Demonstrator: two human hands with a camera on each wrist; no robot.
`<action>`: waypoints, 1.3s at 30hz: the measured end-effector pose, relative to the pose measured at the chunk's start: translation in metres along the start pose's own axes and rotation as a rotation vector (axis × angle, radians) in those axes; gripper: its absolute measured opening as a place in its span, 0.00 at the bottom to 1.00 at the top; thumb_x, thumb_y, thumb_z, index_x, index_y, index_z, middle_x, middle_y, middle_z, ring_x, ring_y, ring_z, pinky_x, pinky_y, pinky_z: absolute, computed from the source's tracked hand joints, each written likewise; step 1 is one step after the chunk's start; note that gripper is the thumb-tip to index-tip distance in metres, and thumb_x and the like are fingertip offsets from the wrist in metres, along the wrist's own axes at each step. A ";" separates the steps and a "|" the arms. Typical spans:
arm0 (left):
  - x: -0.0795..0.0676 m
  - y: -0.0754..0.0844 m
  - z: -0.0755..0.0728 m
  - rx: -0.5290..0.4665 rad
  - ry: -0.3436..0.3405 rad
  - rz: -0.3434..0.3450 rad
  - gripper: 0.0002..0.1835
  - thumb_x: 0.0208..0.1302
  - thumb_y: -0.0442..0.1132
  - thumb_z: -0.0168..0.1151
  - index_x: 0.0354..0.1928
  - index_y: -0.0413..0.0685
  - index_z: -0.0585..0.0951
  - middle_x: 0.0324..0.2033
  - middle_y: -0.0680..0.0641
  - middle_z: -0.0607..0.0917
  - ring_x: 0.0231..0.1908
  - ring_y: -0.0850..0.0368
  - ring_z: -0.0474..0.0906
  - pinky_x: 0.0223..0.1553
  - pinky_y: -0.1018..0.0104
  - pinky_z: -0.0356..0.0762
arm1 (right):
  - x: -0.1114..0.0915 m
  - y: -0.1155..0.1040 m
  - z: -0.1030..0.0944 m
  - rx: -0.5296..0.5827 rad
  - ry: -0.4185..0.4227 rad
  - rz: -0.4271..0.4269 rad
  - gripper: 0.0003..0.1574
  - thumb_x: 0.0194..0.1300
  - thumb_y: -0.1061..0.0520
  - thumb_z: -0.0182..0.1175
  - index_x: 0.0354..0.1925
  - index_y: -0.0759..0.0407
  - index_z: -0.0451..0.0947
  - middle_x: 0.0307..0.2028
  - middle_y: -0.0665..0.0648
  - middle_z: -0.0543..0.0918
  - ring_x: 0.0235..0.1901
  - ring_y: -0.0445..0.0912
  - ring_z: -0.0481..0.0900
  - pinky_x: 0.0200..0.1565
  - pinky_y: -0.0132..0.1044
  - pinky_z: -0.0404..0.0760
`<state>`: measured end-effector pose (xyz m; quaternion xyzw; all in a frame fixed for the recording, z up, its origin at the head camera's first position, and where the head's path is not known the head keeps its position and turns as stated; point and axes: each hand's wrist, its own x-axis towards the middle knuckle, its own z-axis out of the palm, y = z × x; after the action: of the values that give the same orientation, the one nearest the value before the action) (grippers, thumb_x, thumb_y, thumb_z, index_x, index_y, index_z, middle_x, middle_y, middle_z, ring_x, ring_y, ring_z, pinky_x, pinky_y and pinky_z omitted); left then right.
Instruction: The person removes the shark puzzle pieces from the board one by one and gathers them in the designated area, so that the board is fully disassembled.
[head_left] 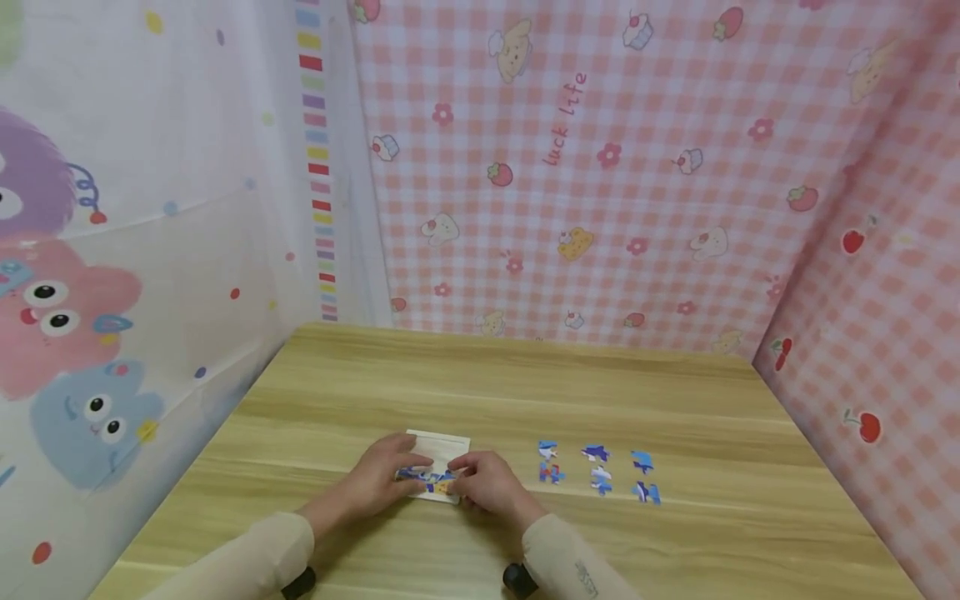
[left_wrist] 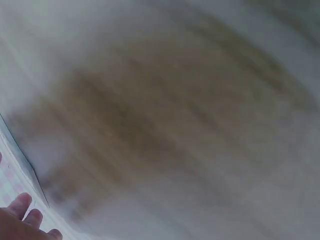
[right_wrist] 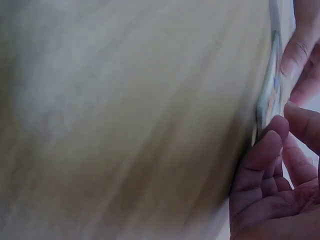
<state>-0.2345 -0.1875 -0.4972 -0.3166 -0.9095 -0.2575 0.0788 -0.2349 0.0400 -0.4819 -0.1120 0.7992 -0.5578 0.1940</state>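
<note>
From the head view I see a white tray (head_left: 441, 447) on the bench (head_left: 540, 400), partly filled with joined puzzle pieces (head_left: 437, 482). The left hand (head_left: 377, 477) grips its left side; the right hand (head_left: 489, 483) is at its right side. Loose pieces (head_left: 600, 481) lie right of it in two rows.

In my left wrist view, only fingertips show at lower left; their contact I cannot tell.

In my right wrist view, the right fingers curl at the tray's corner; whether they pinch anything I cannot tell.
</note>
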 end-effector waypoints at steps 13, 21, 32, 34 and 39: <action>-0.012 -0.007 -0.002 0.042 -0.026 0.031 0.12 0.64 0.38 0.67 0.49 0.46 0.88 0.58 0.26 0.75 0.59 0.27 0.70 0.59 0.32 0.65 | 0.008 -0.002 0.011 -0.091 0.020 -0.019 0.20 0.55 0.66 0.68 0.48 0.64 0.82 0.24 0.50 0.76 0.17 0.39 0.70 0.20 0.28 0.69; -0.003 -0.002 0.001 -0.017 -0.040 0.059 0.12 0.65 0.38 0.66 0.49 0.45 0.87 0.58 0.26 0.75 0.60 0.27 0.69 0.60 0.31 0.63 | 0.006 0.000 0.003 -0.138 0.029 -0.067 0.21 0.55 0.70 0.69 0.49 0.64 0.82 0.28 0.51 0.78 0.22 0.40 0.73 0.24 0.30 0.73; 0.001 0.006 0.009 -0.036 -0.056 0.020 0.13 0.64 0.39 0.66 0.49 0.45 0.87 0.60 0.25 0.73 0.61 0.25 0.67 0.61 0.30 0.61 | -0.013 0.011 -0.017 -0.039 0.054 -0.059 0.17 0.56 0.71 0.67 0.46 0.66 0.83 0.28 0.52 0.79 0.22 0.40 0.75 0.24 0.29 0.73; 0.001 0.007 0.008 -0.039 -0.055 0.012 0.13 0.64 0.39 0.66 0.49 0.45 0.87 0.60 0.25 0.73 0.61 0.25 0.67 0.61 0.30 0.61 | -0.018 0.014 -0.024 -0.008 0.045 -0.053 0.17 0.57 0.70 0.67 0.46 0.65 0.82 0.29 0.52 0.79 0.22 0.41 0.75 0.24 0.30 0.74; -0.001 0.005 0.005 -0.038 -0.030 0.002 0.12 0.64 0.39 0.67 0.47 0.45 0.88 0.60 0.26 0.74 0.61 0.25 0.67 0.61 0.31 0.61 | -0.034 0.024 -0.046 0.060 -0.008 -0.052 0.17 0.58 0.69 0.67 0.48 0.67 0.80 0.31 0.54 0.80 0.26 0.42 0.77 0.29 0.33 0.80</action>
<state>-0.2309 -0.1817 -0.4996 -0.3230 -0.9052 -0.2697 0.0592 -0.2234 0.1007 -0.4845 -0.1292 0.7782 -0.5858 0.1859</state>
